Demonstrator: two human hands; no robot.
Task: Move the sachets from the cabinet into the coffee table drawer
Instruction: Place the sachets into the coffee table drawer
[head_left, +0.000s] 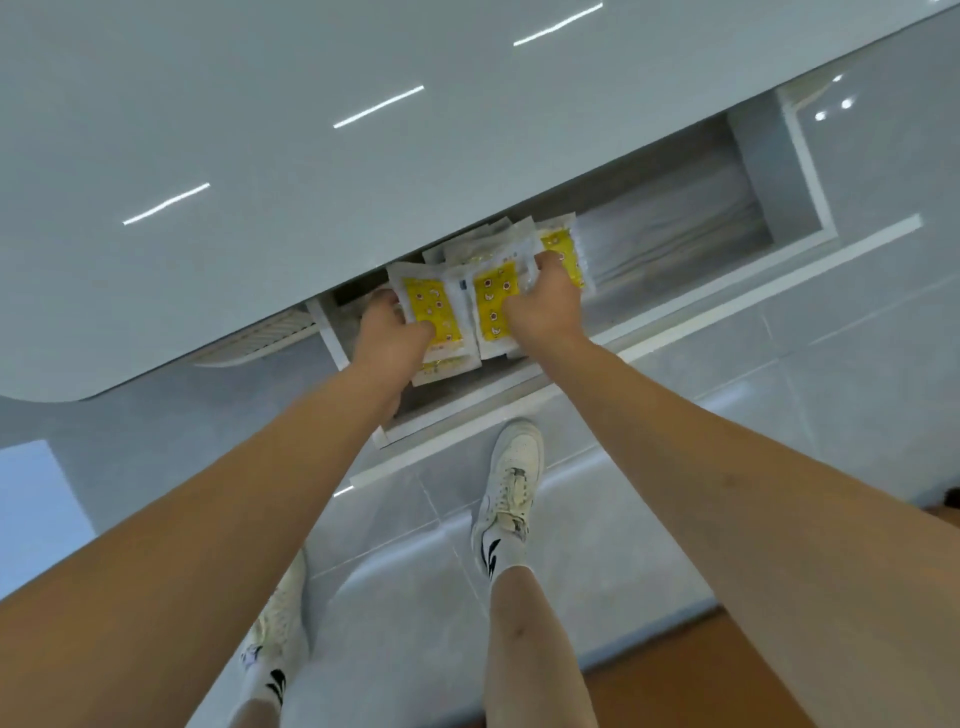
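Both my hands hold a bundle of white and yellow sachets over an open drawer (691, 283) under a glossy pale table top (260, 156). My left hand (387, 332) grips the left part of the sachets (428, 306), thumb on a yellow panel. My right hand (545, 306) is closed on the right part of the sachets (493, 296); more packets fan out behind it at the far side. The bundle sits at the drawer's left half, at or just inside the opening. I cannot tell whether it rests on the drawer floor.
The drawer's right half holds pale folded sheets or bags (670, 234). The drawer's white front edge (467, 415) lies just before my right shoe (511, 488). My left shoe (280, 623) stands on grey floor tiles; a brown wooden strip (675, 675) runs at the lower right.
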